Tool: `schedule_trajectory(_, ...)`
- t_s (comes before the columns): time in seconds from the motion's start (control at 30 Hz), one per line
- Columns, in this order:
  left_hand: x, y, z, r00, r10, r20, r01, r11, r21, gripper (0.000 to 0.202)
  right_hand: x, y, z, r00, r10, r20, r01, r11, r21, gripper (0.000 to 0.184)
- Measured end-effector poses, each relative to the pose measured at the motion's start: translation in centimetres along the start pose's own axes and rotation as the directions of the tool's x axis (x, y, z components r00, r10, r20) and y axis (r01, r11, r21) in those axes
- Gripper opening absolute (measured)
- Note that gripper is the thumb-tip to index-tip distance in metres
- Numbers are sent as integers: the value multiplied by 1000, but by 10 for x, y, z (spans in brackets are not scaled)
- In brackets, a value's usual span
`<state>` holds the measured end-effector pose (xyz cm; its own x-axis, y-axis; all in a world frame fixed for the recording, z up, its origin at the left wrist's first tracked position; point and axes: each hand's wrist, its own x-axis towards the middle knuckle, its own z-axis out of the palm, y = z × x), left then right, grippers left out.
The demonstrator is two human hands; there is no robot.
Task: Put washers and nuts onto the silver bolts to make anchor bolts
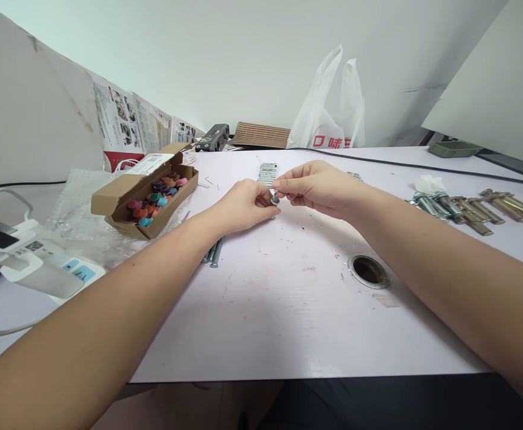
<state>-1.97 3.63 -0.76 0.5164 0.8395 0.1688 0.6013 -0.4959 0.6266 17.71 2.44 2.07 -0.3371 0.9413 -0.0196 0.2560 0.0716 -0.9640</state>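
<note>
Over the middle of the table, my left hand (248,206) is closed, with thumb and fingers around a small silver bolt (275,200). My right hand (312,186) is pinched just above the bolt's upper end; whatever lies between its fingertips is too small to make out. Behind both hands a row of silver bolts (268,171) lies side by side. More grey bolts (215,255) lie beside my left forearm, partly hidden by it.
A cardboard box (122,206) of colourful plugs stands left, near a white power strip (59,275). Silver bolts (440,206) and brass-coloured anchor bolts (512,206) lie right. A round hole (369,272) pierces the table. Behind stand a plastic bag (328,113) and black cable (404,164).
</note>
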Motion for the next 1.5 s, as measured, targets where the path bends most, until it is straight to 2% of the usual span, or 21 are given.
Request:
schedule_trajectory(0.1,1,-2,0,1000,7,25,-7,1000,-9,27,2,7,1,999,-27,-32,22,989,-148,32)
schedule_trajectory(0.27,0,0,0,1000,-1,2,1,1000,9,25,3,7,-2,998,-44,-43,36,984,-172,36)
schedule_trajectory(0.37,-1,2,0,999,-35,-10,34,999,-36,25,-1,-1,-11,985,-39,-166,-7,963,-269,35)
schedule_trajectory(0.43,-1,3,-1,999,-37,4,37,997,-65,23,-2,-3,-21,954,-20,-298,-92,930,-357,34)
schedule_trajectory(0.5,-1,3,-1,999,-37,10,38,997,-61,23,1,3,-33,913,-11,-409,-176,892,-417,33)
schedule_trajectory(0.57,0,3,-1,999,-36,7,37,998,-48,23,7,14,-45,888,-26,-460,-224,848,-480,30)
schedule_trajectory(0.67,1,1,0,999,-37,11,38,998,-45,23,18,34,-64,872,-76,-484,-275,741,-612,18)
schedule_trajectory(0.73,1,0,0,999,-36,24,37,998,-49,23,21,42,-76,838,-82,-539,-385,611,-692,11)
schedule_trajectory(0.83,1,-1,0,999,-29,43,32,997,-69,21,20,48,-93,782,-24,-623,-564,397,-724,20)
schedule_trajectory(0.9,0,-1,0,999,-26,46,30,996,-80,19,17,51,-102,768,20,-640,-606,343,-718,24)
schedule_trajectory(1.17,-1,0,0,997,-51,62,55,996,-68,19,19,70,-121,740,71,-669,-650,334,-683,24)
schedule_trajectory(1.5,-1,0,0,998,-35,57,38,998,-57,19,19,71,-130,715,138,-686,-681,360,-637,29)
